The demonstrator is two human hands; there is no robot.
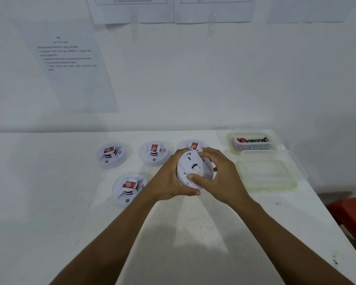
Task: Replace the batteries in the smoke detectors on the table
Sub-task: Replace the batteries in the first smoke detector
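the person's left hand (pixel 169 178) and right hand (pixel 221 177) hold one white smoke detector (pixel 190 165) between them, lifted off the white table (pixel 49 202). it is tilted so its flat back plate faces the camera. the left hand's fingers curl round the rim on its side, with the thumb lying along the lower edge. the right hand wraps the opposite rim, fingers over the top, and its thumb presses flat on the lower part of the back plate. whether the back plate is loose or seated cannot be told.

just behind the right hand's fingers, partly hidden by them, a second detector (pixel 194 145) lies on the table with a red label up. beyond the left hand sits a third detector (pixel 155 153), and farther out on that side a fourth detector (pixel 111 155). a fifth detector (pixel 129 188) lies just outside the left wrist, nearer the person. all four rest face up, each with a red label.

beyond the right hand and to its outer side stands a clear plastic box (pixel 234 148) with a green seal, holding a row of batteries (pixel 253 140). its lid (pixel 268 171) lies flat just beside the right hand, in front of the box.

printed sheets (pixel 70 68) hang on the white wall behind the table.
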